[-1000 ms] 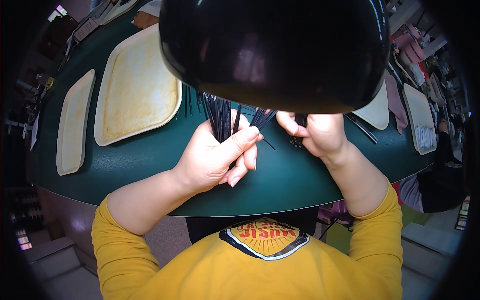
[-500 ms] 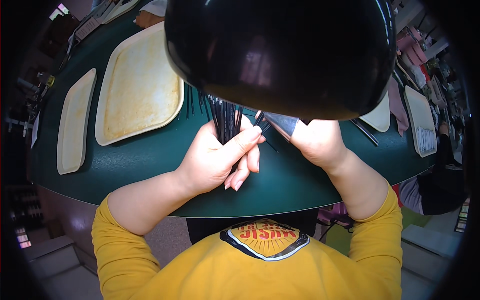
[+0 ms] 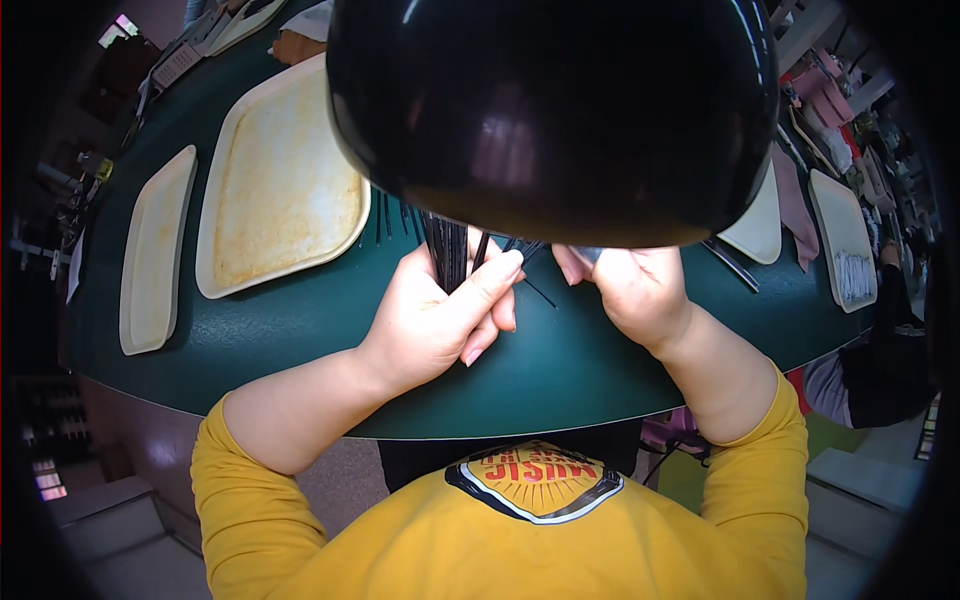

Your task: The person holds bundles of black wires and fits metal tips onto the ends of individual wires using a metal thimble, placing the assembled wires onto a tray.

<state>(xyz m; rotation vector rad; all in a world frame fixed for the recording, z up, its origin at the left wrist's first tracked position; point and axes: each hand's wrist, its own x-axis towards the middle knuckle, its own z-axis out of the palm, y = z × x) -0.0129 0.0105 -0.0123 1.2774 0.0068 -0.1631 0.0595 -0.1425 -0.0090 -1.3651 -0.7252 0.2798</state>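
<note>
My left hand (image 3: 430, 310) is closed around an upright bundle of thin black strips (image 3: 450, 262). Its thumb and forefinger pinch a few separate strips (image 3: 510, 243) that slant away to the right. My right hand (image 3: 640, 290) is closed too, a short way to the right of the left one. Between its thumb and fingers shows a sliver of a shiny grey tapered tool (image 3: 590, 255). The rest of that tool, and the tops of the strips, are hidden behind a glossy black dome (image 3: 550, 120) like a lamp shade.
On the green table (image 3: 520, 385) lie a large cream tray (image 3: 285, 190) and a narrow one (image 3: 155, 260) at left. More black strips (image 3: 395, 215) lie behind my left hand. At right are dark rods (image 3: 732, 265), a pink cloth (image 3: 793, 215) and a tray of pale pieces (image 3: 835, 220).
My right hand has moved slightly up and away from the left, its tapered tool now mostly behind the dome. The left hand keeps its bundle, and the view has shifted a little.
</note>
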